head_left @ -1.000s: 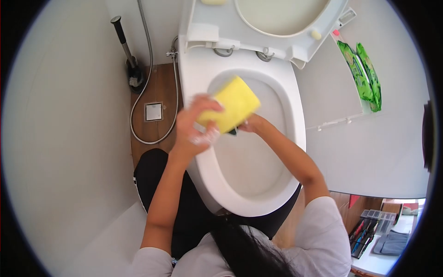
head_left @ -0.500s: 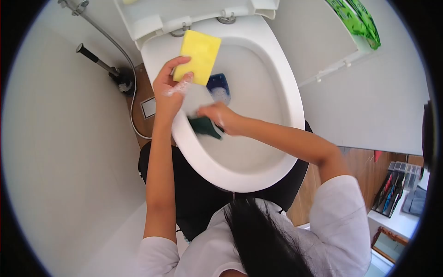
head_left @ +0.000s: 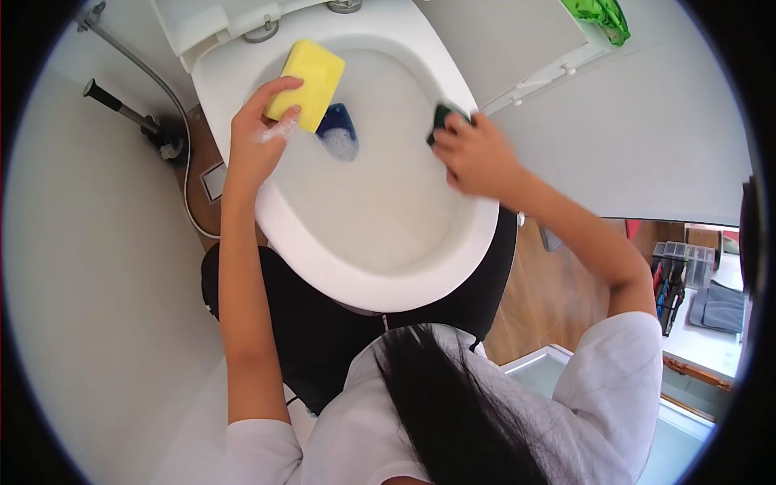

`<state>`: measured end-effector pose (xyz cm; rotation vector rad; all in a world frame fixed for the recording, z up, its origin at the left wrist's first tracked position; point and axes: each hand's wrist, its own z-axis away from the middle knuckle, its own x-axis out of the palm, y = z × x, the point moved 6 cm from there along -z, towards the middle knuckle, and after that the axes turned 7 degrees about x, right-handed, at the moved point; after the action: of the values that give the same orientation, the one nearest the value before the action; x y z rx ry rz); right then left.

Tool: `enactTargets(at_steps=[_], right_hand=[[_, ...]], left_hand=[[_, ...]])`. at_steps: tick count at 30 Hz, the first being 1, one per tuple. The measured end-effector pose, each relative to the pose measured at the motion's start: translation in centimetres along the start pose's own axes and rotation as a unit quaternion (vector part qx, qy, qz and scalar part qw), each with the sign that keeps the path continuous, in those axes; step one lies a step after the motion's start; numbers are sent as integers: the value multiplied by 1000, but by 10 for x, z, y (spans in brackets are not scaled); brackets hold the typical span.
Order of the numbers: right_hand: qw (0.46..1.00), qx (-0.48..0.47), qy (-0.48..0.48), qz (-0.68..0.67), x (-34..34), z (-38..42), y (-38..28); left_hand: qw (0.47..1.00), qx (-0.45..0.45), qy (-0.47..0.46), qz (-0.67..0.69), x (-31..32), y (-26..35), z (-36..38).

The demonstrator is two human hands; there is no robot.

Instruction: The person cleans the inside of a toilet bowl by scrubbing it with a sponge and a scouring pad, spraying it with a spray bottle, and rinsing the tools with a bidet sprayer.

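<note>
My left hand (head_left: 263, 129) is closed on a yellow sponge (head_left: 311, 85), gripping its lower left edge above the back left of the bowl. White suds cling to that thumb and wrist. My right hand (head_left: 475, 155) is closed on a dark green scouring pad (head_left: 443, 121), which is at the right rim of the white toilet bowl (head_left: 380, 295); the fingers hide part of the pad. Down in the bowl, foamy water lies in the blue-looking drain opening (head_left: 337, 129).
The raised toilet seat (head_left: 214, 20) stands behind the bowl. At the left are a toilet brush (head_left: 121, 109) and a metal hose (head_left: 153, 73). A white cabinet (head_left: 509, 48) with a green packet (head_left: 598, 18) stands on the right. A holder with pens (head_left: 669, 295) sits farther right.
My right hand has carried the dark green pad from the bowl's left side across to its right rim. The whole view has shifted; my left hand still holds the yellow sponge.
</note>
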<state>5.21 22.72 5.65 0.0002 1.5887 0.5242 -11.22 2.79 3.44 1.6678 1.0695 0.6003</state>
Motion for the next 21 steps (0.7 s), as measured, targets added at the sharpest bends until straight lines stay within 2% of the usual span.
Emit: enactTargets(at_steps=[2,4,6,8,10,13,15,17,19,21], right_hand=[[991,1,-106,-79,-6,34,-34],[969,2,-105,-223,-31,59,-57],[945,-31,-97,-312,-28,61,-34],[961,0,-71,-267,-9,47,6],[968,47,38,-245,5,9,44],[978,72,123,-154,33,-71,75],[986,74,113,-96,36,-105,71],[990,69,100,-78,35,-106,63],[995,96,22,3,38,-80,47],[985,69,-134,86,34,-41,4]], left_hand=[[1000,10,-12,-22,0,-2,2],[999,6,-8,-51,1,1,1],[998,21,0,-55,1,1,1],[997,37,1,-61,1,3,2],[997,36,-5,-62,2,4,3],[992,80,-10,-102,3,2,2],[991,61,-13,-120,2,7,4],[990,35,-19,-133,1,6,5],[991,54,-24,-124,1,5,3],[991,56,-21,-121,2,4,4]])
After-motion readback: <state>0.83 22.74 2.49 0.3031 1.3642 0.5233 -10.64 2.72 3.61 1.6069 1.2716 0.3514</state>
